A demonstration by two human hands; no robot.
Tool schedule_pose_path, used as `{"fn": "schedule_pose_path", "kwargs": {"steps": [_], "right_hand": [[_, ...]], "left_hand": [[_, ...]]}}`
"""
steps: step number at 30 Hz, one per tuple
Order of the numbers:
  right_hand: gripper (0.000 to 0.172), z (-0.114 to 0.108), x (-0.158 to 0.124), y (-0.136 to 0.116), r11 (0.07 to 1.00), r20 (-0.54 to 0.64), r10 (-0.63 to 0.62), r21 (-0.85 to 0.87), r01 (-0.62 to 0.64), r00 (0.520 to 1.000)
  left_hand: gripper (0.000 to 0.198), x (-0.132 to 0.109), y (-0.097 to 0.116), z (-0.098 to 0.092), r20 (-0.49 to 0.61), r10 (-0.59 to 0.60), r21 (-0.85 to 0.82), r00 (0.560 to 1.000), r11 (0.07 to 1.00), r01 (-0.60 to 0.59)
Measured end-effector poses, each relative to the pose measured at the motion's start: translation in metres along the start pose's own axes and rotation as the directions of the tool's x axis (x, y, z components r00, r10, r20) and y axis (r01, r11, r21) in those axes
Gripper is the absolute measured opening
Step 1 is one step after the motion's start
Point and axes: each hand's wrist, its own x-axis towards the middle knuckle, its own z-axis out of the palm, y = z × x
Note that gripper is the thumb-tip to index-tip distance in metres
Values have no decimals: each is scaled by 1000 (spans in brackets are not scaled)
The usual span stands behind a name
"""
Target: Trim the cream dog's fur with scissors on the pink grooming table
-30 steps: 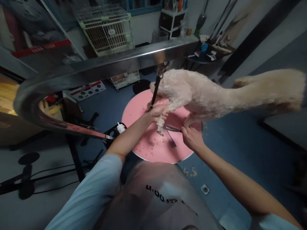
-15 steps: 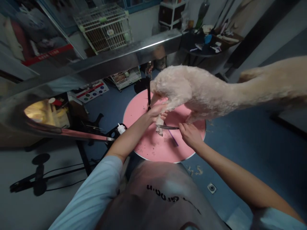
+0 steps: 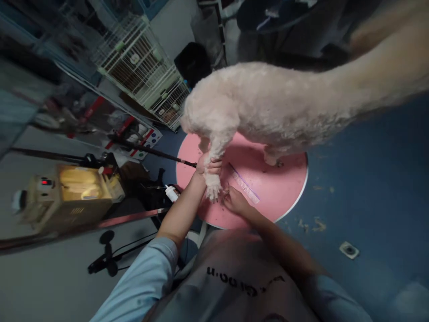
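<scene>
A dog with short-clipped pale fur (image 3: 261,103) stands on a round pink table (image 3: 288,188). My left hand (image 3: 209,166) is closed around its lower leg, just above the paw (image 3: 212,190). Close beside that paw, on its right, my right hand (image 3: 235,200) has its fingers curled. Scissors with a long dark blade showed in that hand a moment ago; their blades are hard to make out now. A comb with a purple spine (image 3: 246,184) lies flat on the tabletop, right of the paw.
A white bottle (image 3: 172,193) stands at the table's left edge. A dark bar (image 3: 157,154) reaches the table from the left. Further left is a lit cabinet (image 3: 85,185); wire cages (image 3: 137,58) stand behind. Hair clumps (image 3: 318,224) and a drain (image 3: 349,250) are on the floor.
The camera view has tilted and shifted. The paw has turned, its toes now spread toward me. My right hand has come lower and nearer the toes, and the scissors' blade no longer shows clearly.
</scene>
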Motion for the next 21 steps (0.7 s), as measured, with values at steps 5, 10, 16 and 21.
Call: {"fn": "schedule_pose_path", "kwargs": {"steps": [5,10,16,21], "right_hand": [[25,36,18,-16,982,-85,-75,169,89,994],[35,36,30,-17,946,-246,-135,257,199,960],[31,23,35,-16,961,-262,-149,190,203,953],[22,10,30,-14,988,-283,-83,102,117,955]], "left_hand": [[42,3,-10,-7,-30,220,-86,975,971,-222],[41,-4,-14,5,-52,331,-57,942,941,-333],[38,-5,-13,14,-32,381,19,924,924,-381],[36,-6,-10,16,-25,391,48,920,920,-390]]}}
